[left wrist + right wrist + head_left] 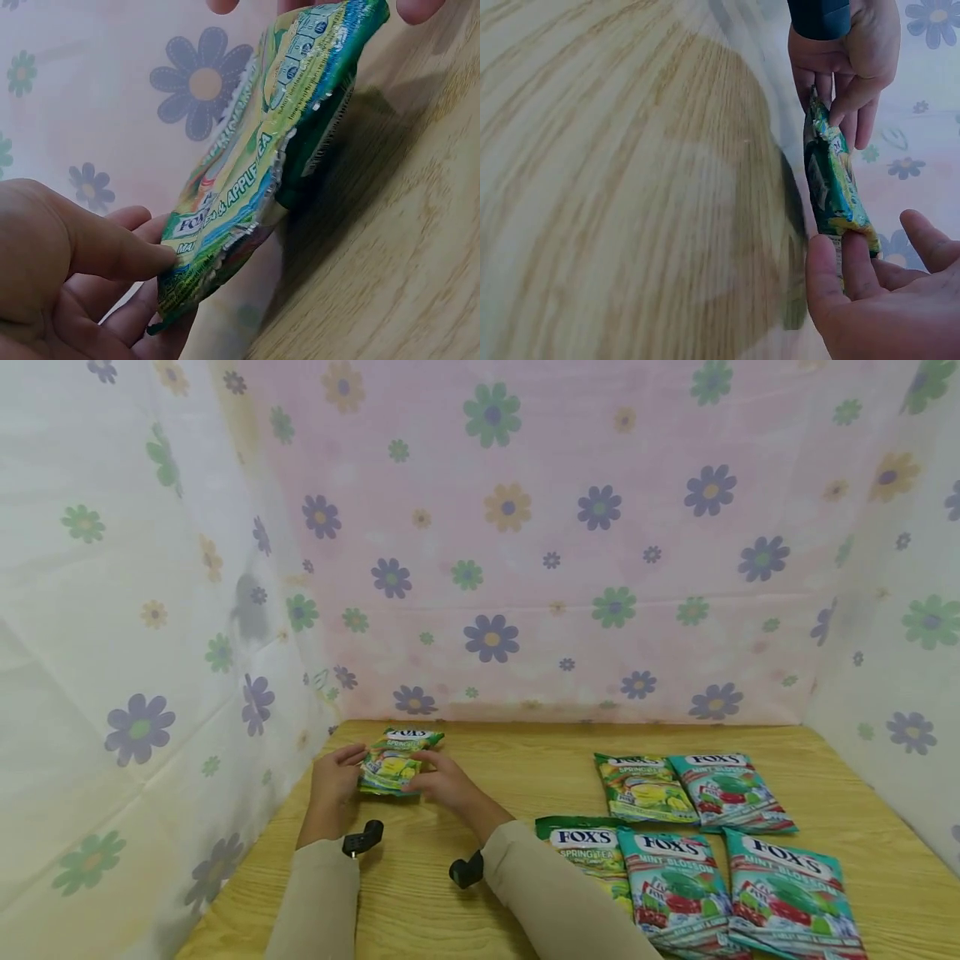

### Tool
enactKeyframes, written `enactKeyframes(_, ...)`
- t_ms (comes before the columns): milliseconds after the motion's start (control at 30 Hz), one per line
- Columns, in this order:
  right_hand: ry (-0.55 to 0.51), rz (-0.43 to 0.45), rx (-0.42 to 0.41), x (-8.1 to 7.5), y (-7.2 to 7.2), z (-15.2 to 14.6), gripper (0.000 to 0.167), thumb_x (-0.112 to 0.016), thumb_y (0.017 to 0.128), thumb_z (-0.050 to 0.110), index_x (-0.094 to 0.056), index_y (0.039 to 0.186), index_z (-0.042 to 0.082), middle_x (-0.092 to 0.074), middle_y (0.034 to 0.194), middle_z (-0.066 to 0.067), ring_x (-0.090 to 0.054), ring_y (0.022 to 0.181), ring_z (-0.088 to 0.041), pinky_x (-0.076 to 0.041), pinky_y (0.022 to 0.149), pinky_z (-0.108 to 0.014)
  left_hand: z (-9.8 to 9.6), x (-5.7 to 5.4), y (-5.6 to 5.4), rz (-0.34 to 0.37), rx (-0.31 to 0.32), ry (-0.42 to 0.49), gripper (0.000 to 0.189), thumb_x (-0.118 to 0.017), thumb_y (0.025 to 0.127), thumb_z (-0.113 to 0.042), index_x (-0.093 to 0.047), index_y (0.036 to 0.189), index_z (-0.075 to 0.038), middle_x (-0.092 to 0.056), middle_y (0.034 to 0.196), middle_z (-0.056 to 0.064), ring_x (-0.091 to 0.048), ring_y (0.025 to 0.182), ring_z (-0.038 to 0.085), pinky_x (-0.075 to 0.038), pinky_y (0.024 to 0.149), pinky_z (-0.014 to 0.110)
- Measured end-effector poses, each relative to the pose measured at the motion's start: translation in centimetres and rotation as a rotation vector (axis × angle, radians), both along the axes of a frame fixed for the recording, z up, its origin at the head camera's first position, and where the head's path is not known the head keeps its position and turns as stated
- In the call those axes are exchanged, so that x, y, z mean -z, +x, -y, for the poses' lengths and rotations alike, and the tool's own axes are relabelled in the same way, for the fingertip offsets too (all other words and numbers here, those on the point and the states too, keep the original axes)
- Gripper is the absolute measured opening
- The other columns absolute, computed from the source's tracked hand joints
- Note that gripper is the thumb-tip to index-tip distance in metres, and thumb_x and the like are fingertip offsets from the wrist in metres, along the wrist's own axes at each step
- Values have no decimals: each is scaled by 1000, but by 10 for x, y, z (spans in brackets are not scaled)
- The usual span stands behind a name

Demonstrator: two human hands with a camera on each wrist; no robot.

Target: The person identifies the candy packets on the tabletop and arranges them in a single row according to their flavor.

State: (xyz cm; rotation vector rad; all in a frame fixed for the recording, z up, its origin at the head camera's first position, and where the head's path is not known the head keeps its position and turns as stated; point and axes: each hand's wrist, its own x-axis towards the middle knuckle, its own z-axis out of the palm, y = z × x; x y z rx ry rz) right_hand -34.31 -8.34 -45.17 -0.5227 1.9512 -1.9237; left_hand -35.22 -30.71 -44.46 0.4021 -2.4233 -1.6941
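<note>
A green and yellow Fox's Spring Tea candy bag (392, 766) is held between both hands near the back left of the table. My left hand (334, 783) grips its left edge; in the left wrist view the thumb (142, 253) lies over one corner of the bag (240, 172), with other fingers behind it. At the right edge, my right hand (452, 787) holds the bag, its thumb and fingers around the end seen in the right wrist view. The bag (831, 176) is tilted close over the wood, casting a shadow there.
Several candy bags lie at the right: a Spring Tea bag (647, 789) beside a teal Mint Blossom bag (731, 793) behind, and a Spring Tea bag (585, 847) with two Mint Blossom bags (678, 889) in front. Flowered cloth (540, 577) encloses the wooden table (427, 893).
</note>
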Motion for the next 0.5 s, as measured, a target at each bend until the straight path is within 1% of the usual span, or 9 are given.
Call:
enactKeyframes(67,-12,25,-10,2,-1,2,69,-72,93,20,-46,156,9,-35,164,-17,-46,145,-36,-43,115,-58,2,0,0,3,-1,23,57,-44,95,11,-53,150,-2,-58,148,19,-53,138,32,-39,59,18)
enactKeyframes(100,-20,38,-16,3,-1,2,70,-71,93,20,-44,157,9,-34,165,-17,-43,147,-37,-41,116,-58,3,0,0,3,-3,30,57,-43,95,12,-53,150,-1,-58,148,19,-52,138,31,-39,58,17)
enactKeyframes(167,-44,68,-23,4,-1,1,72,-70,94,20,-41,159,8,-33,166,-17,-38,151,-38,-38,119,-60,3,1,0,2,2,40,58,-41,94,13,-52,150,1,-57,148,21,-52,139,32,-39,60,15)
enactKeyframes(300,-89,122,-37,4,0,-2,76,-67,93,18,-36,162,9,-27,169,-15,-30,154,-41,-32,122,-59,2,3,0,-7,4,72,56,-41,95,14,-49,150,6,-54,149,25,-49,143,36,-44,68,9)
enactKeyframes(400,-120,152,-52,2,1,-3,77,-65,94,18,-32,163,10,-24,171,-15,-25,156,-41,-28,124,-59,3,4,1,-5,10,82,56,-42,96,14,-47,151,6,-52,150,26,-47,145,37,-44,70,9)
enactKeyframes(500,-130,162,-67,0,2,-3,78,-65,95,18,-30,164,9,-21,171,-15,-21,158,-40,-25,126,-58,4,4,2,5,15,67,56,-43,97,14,-46,152,5,-52,151,25,-47,145,36,-44,71,8)
